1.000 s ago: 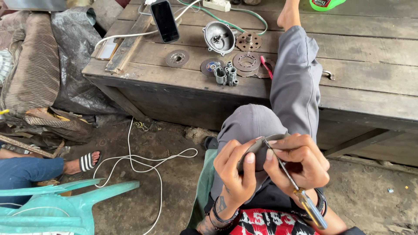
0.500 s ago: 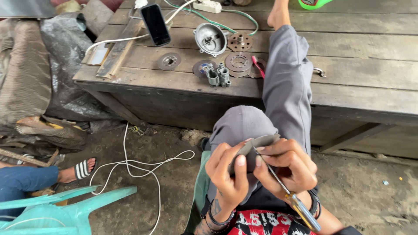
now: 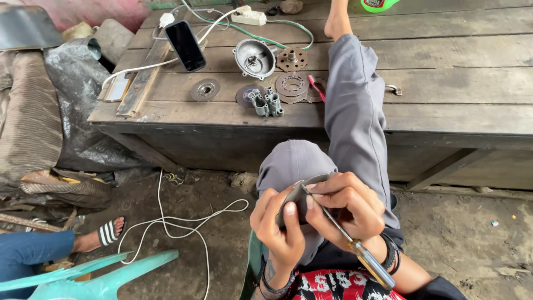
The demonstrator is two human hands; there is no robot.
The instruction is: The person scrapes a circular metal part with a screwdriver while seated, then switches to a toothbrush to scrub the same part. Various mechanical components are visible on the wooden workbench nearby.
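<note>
My left hand (image 3: 276, 225) grips a thin grey metal disc (image 3: 300, 195) by its edge, just above my raised knee in grey trousers. My right hand (image 3: 347, 208) holds a screwdriver (image 3: 355, 250) with a yellow handle, its tip resting against the disc near my left thumb. Both hands are close together in front of my lap. My right leg (image 3: 355, 111) stretches out onto a wooden platform (image 3: 444, 89).
On the platform lie a black phone (image 3: 186, 45), a round metal housing (image 3: 255, 58), several flat discs (image 3: 206, 89), a small grey valve block (image 3: 266, 104), a red-handled tool (image 3: 316, 88) and a white power strip (image 3: 248, 16). A white cable (image 3: 183, 214) trails over the dirt floor. Another person's sandalled foot (image 3: 105, 233) and a teal plastic chair (image 3: 100, 278) are at lower left.
The view has tilted down and shifted, so the platform sits lower and further left in frame. My hands still hold the disc and screwdriver the same way.
</note>
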